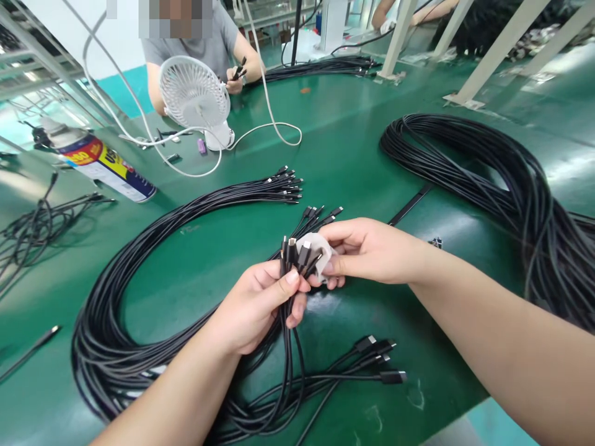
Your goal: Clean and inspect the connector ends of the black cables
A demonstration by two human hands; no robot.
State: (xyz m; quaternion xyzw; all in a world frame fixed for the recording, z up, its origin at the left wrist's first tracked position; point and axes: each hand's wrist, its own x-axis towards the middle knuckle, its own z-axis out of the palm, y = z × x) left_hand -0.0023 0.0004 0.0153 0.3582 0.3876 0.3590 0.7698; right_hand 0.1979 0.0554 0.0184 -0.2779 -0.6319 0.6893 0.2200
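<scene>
My left hand (269,297) is closed around several black USB cables (291,254) just below their plugs, which point upward. A crumpled white cloth (312,243) is pinched in my right hand (357,254) and touches the plugs from the right side. The held cables hang down to the table. More loose cable ends (393,376) with metal-tipped plugs lie below my hands. A large curved bundle of black cables (106,291) spreads to the left, its plug ends (286,186) lying beyond my hands.
A thick coil of black cables (493,161) lies at the right. A white fan (195,93) and a spray can (102,161) stand on the green table (334,136) at the back left. Across the table, a person (223,37) holds cable ends. Metal posts (497,56) rise at the back right.
</scene>
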